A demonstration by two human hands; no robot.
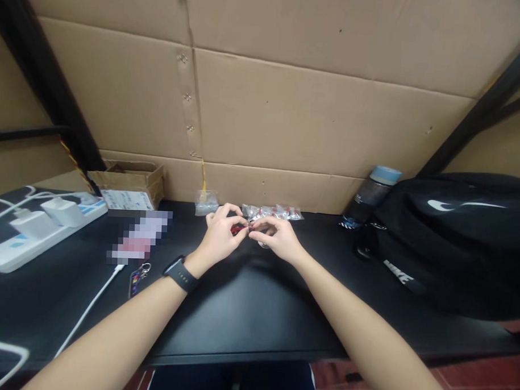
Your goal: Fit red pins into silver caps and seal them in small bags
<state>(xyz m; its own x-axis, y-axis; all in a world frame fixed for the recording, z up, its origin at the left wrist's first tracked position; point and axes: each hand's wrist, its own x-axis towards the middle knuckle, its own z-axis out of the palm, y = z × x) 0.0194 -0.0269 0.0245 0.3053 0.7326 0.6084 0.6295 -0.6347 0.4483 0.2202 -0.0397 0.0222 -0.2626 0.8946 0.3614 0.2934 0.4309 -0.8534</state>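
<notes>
Both hands meet at the centre of the frame, over the far part of the black surface (247, 308). The left hand (219, 234), with a black smartwatch (180, 274) on its wrist, has its thumb and forefinger pinched on a small red part (237, 230). The right hand (278, 236) faces it, its fingertips closed on the other end of the same small piece, where something pale or clear shows; what exactly that is cannot be made out. The two hands are touching or nearly touching at the fingertips, and the red part sits between them, just above the surface.

Right behind the hands, against the cardboard wall (314, 117), lies a row of small clear bags with red bits inside (272, 212). To their left stands a small clear plastic box (205, 203).

At the upper left of the surface sits an open cardboard box (130, 178) with a printed label sheet (127, 200) in front of it. Further left a white power strip (37, 233) carries white chargers (61, 211), and a white cable (89, 305) runs toward the near edge. A keyring (138, 277) lies beside that cable, near the left forearm.

On the right, a dark water bottle with a pale blue cap (371, 196) leans against a black backpack (459, 236).
</notes>
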